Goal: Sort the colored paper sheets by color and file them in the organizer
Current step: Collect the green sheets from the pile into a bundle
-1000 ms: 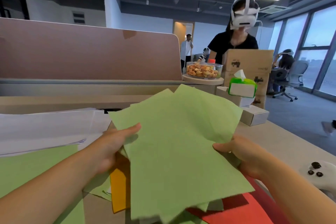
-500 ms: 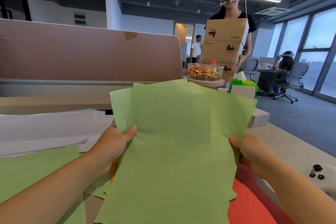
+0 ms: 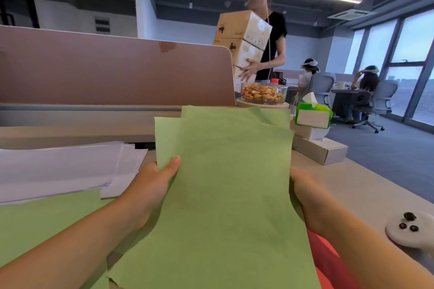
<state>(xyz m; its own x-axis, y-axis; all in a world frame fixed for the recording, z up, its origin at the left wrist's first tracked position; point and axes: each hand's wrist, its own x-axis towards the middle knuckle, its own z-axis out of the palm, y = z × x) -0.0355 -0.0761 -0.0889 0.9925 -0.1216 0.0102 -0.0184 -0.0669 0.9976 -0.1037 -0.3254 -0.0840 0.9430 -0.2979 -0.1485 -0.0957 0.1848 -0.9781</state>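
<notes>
I hold a stack of green paper sheets point(image 3: 225, 185) upright in front of me over the desk. My left hand point(image 3: 152, 183) grips its left edge, thumb on the front. My right hand point(image 3: 305, 190) holds the right edge, with its fingers hidden behind the paper. A red sheet point(image 3: 328, 263) lies under the stack at the lower right. More green paper point(image 3: 47, 225) lies flat on the desk at the left, below a pile of white sheets point(image 3: 58, 169). No organizer is visible.
A brown partition point(image 3: 112, 70) runs along the back of the desk. A glass bowl of nuts point(image 3: 261, 94), a tissue pack point(image 3: 313, 115) and white boxes point(image 3: 319, 150) stand at the right. A white controller point(image 3: 411, 230) lies near the right edge. A person carrying cardboard boxes point(image 3: 242, 40) stands behind.
The fanned green sheets have been squared into a neater upright stack between my hands. The orange sheet below is now covered. The person behind has lifted the boxes and stood up.
</notes>
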